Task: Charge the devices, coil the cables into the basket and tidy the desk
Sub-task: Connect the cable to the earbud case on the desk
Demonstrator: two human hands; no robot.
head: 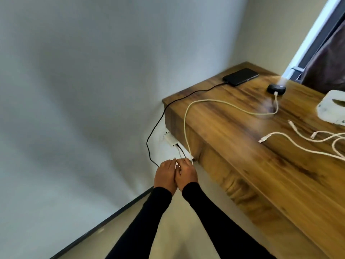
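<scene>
A black phone (240,76) lies at the far corner of the wooden desk (242,143), with a black cable (158,120) running from it down the wall. A small black earbud case (276,88) has a cream cable (188,113) plugged in, which drops over the desk's end. Below the desk, near a white charger (170,140) on the wall, my left hand (165,177) and my right hand (185,174) are pressed together, fingers curled round a small white plug at the cream cable's lower end. Loose white cables (298,144) lie on the desk at right.
A white basket (330,107) stands at the desk's right edge. A dark curtain (326,58) hangs beyond it by a bright window. The pale wall meets the floor at a dark skirting (104,219) on the left.
</scene>
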